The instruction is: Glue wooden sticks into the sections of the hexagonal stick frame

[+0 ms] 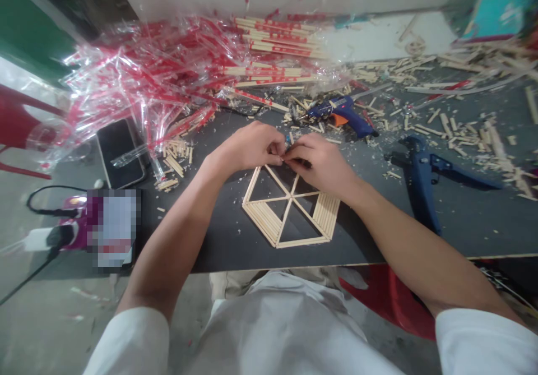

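**Both hands pinched together at the far edge of a stick hexagon**

A hexagonal frame of wooden sticks (290,207) lies flat on the dark surface (462,218), directly in front of the person, where both forearms can reach it evenly. Its spokes meet at the centre, and some of its wedges are already lined with rows of sticks while the far ones are open.

The left hand (247,146) and right hand (321,162) meet at the frame's far edge, fingertips touching. Each grip is closed in a pinch on something small there, probably a short stick piece, though the fingers hide it. Working fingertip to fingertip likely steadies the piece against the frame.

A blue glue gun (342,114) lies just beyond the hands, near enough to pick up without shifting. A second blue tool (422,176) lies to the right. Offcuts (462,128) are scattered over the right side, and a heap of red-printed plastic wrappers (147,83) is pushed back to the left, with a phone (120,152) lying at its edge.
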The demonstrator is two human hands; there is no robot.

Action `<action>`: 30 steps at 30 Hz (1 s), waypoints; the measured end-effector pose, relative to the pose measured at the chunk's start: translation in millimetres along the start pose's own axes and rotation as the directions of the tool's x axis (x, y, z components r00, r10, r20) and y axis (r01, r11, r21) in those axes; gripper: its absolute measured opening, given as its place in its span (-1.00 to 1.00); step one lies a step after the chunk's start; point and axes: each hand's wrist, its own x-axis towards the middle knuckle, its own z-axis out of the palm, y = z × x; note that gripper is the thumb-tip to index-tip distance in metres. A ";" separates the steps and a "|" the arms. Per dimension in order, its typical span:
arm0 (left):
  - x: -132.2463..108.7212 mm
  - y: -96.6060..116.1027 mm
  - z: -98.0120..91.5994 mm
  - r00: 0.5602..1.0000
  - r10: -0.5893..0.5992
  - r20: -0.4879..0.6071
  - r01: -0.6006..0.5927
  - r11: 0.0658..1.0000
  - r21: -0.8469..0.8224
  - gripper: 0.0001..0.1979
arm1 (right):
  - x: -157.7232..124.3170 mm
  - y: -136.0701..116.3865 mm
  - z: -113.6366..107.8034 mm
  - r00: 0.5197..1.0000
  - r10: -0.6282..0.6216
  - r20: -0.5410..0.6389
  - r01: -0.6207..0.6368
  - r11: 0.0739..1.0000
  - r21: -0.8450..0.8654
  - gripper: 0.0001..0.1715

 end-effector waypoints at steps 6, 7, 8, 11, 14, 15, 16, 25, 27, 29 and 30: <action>-0.2 -0.5 -1.7 1.000 0.003 0.021 -0.004 1.000 0.020 -0.88 | -0.5 -1.3 0.0 1.000 0.021 -0.006 -0.020 1.000 0.010 -0.79; -0.1 0.2 -2.3 1.000 0.002 0.023 -0.003 1.000 0.029 -0.87 | -0.6 -1.1 0.0 1.000 0.017 -0.011 -0.017 1.000 0.011 -0.79; -0.1 0.9 -2.9 1.000 0.001 0.025 -0.002 0.999 0.038 -0.87 | -0.6 -0.8 -0.1 1.000 0.013 -0.015 -0.013 1.000 0.013 -0.79; -0.2 3.4 -4.3 1.000 0.006 0.029 -0.007 0.998 0.058 -0.87 | -0.5 0.3 -0.5 1.000 0.003 -0.014 -0.002 1.000 0.026 -0.81; -0.9 5.2 -5.2 0.999 0.004 0.034 -0.006 0.998 0.060 -0.88 | -0.3 0.7 -0.4 0.999 -0.022 -0.029 0.023 0.999 0.031 -0.82; -1.3 5.5 -5.5 0.999 0.004 0.034 -0.006 0.998 0.057 -0.88 | -0.3 0.7 -0.1 0.999 -0.028 -0.034 0.029 0.999 0.029 -0.82; -1.7 5.7 -5.8 0.999 0.004 0.037 -0.006 0.998 0.055 -0.89 | -0.2 0.8 0.0 0.999 -0.026 -0.034 0.027 0.999 0.026 -0.82; -4.3 5.2 -9.8 0.998 0.009 0.059 -0.012 0.998 0.061 -0.90 | 0.1 11.0 -30.6 0.976 0.217 -0.021 -0.215 0.974 0.071 -0.87; -4.0 4.4 -9.8 0.998 0.017 0.059 -0.021 0.998 0.058 -0.91 | 0.7 12.4 -42.4 0.960 0.279 0.024 -0.280 0.957 0.081 -0.87; -3.4 2.7 -9.0 0.998 0.036 0.055 -0.039 0.998 0.056 -0.92 | 1.4 13.1 -50.2 0.951 0.292 0.105 -0.302 0.949 0.090 -0.87; -3.2 1.7 -8.5 0.998 0.045 0.049 -0.047 0.997 0.055 -0.92 | 1.7 13.5 -52.2 0.945 0.288 0.154 -0.305 0.947 0.097 -0.88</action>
